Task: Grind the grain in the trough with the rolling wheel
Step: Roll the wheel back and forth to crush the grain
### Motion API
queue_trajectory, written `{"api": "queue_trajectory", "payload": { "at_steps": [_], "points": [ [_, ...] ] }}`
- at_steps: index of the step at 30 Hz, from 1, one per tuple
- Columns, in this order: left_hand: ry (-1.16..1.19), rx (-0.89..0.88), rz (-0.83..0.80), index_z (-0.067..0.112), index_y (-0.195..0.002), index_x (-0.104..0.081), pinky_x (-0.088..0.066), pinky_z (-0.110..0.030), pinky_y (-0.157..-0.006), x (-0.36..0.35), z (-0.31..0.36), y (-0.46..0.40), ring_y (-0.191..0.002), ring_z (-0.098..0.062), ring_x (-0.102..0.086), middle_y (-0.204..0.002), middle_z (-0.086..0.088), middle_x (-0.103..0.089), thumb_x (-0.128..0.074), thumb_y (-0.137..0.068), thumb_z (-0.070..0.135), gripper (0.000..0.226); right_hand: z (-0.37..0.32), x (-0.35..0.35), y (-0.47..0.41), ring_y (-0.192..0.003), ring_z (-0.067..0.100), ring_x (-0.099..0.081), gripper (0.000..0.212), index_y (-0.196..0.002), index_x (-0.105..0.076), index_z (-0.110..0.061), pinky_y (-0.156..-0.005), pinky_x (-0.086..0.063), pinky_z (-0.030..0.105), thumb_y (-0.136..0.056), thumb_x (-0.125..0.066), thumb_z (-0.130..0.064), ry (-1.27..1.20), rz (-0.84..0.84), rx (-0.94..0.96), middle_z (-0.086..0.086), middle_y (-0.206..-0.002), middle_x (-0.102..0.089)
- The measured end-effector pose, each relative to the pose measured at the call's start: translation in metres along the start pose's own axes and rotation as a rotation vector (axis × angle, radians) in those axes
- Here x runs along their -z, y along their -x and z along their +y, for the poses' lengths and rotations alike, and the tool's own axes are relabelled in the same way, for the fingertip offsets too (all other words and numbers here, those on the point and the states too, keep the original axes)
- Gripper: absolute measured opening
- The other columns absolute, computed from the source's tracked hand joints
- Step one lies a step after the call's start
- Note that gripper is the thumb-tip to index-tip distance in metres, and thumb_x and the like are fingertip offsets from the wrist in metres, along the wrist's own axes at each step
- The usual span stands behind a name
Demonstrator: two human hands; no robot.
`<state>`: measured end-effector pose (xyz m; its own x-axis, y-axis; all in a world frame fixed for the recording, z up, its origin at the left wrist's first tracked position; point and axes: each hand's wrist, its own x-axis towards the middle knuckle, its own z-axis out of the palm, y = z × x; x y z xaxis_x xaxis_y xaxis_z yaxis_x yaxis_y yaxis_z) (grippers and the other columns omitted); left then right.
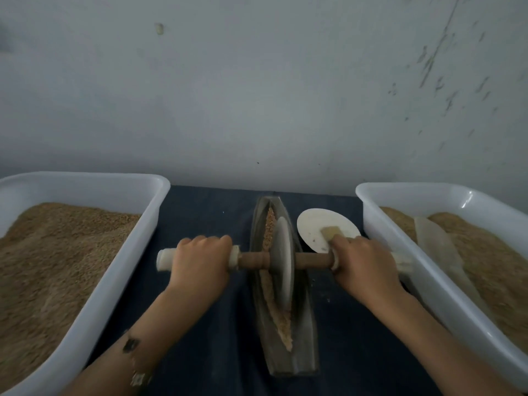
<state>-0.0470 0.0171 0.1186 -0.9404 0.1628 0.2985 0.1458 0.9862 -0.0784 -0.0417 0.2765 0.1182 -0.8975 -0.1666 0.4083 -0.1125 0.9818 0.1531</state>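
Observation:
A long, dark boat-shaped trough (307, 332) lies lengthwise on the dark cloth in the middle of the table. Brown grain (270, 227) fills its groove, finer and paler at the near end. A pale stone wheel (283, 261) stands upright in the groove, about midway along. A wooden axle (254, 260) runs through the wheel, left to right. My left hand (200, 260) grips the left handle from above. My right hand (364, 264) grips the right handle the same way.
A white plastic tub (134, 252) heaped with grain stands at the left. Another white tub (400, 241) at the right holds grain and a pale scoop (440, 247). A small white plate (317, 224) with a tan block on it sits just right of the trough. A grey wall rises behind.

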Motion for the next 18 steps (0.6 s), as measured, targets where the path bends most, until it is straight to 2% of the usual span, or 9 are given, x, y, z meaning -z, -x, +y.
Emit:
{"api": "queue_trajectory", "payload": {
  "at_steps": [1,4,8,12,15,18],
  "points": [
    [0.015,-0.009,-0.026,0.031,-0.076,-0.032,-0.029,-0.025,-0.068,0.006,-0.001,0.011,-0.074,-0.01,-0.049,-0.082,0.011,-0.053,-0.054,-0.083,0.03,0.022,0.0,0.009,0.012,-0.057,0.016,-0.053,0.023,-0.08,-0.059,-0.022,-0.048,-0.036,0.027,-0.065,-0.075,-0.019,-0.003,0.016,0.014,-0.003,-0.066,-0.059],
    [0.044,-0.011,-0.073,0.032,-0.068,-0.025,-0.023,-0.024,-0.056,0.026,-0.003,0.037,-0.061,-0.004,-0.035,-0.07,0.014,-0.041,-0.051,-0.083,0.033,0.03,0.001,0.031,0.034,-0.043,0.019,-0.05,0.036,-0.071,-0.063,-0.015,-0.04,-0.027,0.024,-0.041,-0.083,-0.008,-0.07,0.089,0.057,-0.002,-0.051,-0.054],
    [0.031,-0.012,-0.089,0.033,-0.067,-0.026,-0.02,-0.023,-0.052,0.038,-0.002,0.045,-0.056,-0.002,-0.032,-0.067,0.014,-0.038,-0.051,-0.084,0.036,0.03,0.005,0.032,0.041,-0.052,0.018,-0.052,0.026,-0.074,-0.059,-0.02,-0.044,-0.027,0.025,-0.056,-0.077,-0.015,-0.07,0.007,0.027,-0.005,-0.058,-0.055],
    [0.026,-0.001,-0.066,0.031,-0.075,-0.033,-0.028,-0.025,-0.065,0.021,0.001,0.021,-0.067,-0.008,-0.04,-0.076,0.012,-0.049,-0.05,-0.085,0.029,0.019,0.003,0.009,0.024,-0.065,0.015,-0.055,0.017,-0.083,-0.055,-0.027,-0.051,-0.027,0.027,-0.071,-0.067,-0.025,-0.004,-0.074,-0.004,-0.007,-0.072,-0.059],
    [-0.024,0.016,0.043,0.027,-0.078,-0.037,-0.028,-0.027,-0.067,-0.002,0.003,-0.006,-0.07,-0.011,-0.043,-0.083,0.01,-0.058,-0.055,-0.082,0.025,0.018,0.001,-0.015,-0.003,-0.059,0.021,-0.055,0.019,-0.073,-0.056,-0.02,-0.049,-0.03,0.028,-0.065,-0.072,-0.016,-0.038,-0.007,-0.034,-0.002,-0.065,-0.06],
    [-0.006,0.054,0.137,0.023,-0.073,-0.038,-0.028,-0.028,-0.064,-0.022,0.002,-0.037,-0.066,-0.015,-0.045,-0.075,0.004,-0.058,-0.062,-0.078,0.018,0.024,-0.001,-0.03,-0.042,-0.048,0.023,-0.042,0.032,-0.061,-0.042,-0.017,-0.049,-0.022,0.028,-0.061,-0.072,-0.005,-0.079,0.126,-0.057,0.005,-0.055,-0.054]
  ]
}}
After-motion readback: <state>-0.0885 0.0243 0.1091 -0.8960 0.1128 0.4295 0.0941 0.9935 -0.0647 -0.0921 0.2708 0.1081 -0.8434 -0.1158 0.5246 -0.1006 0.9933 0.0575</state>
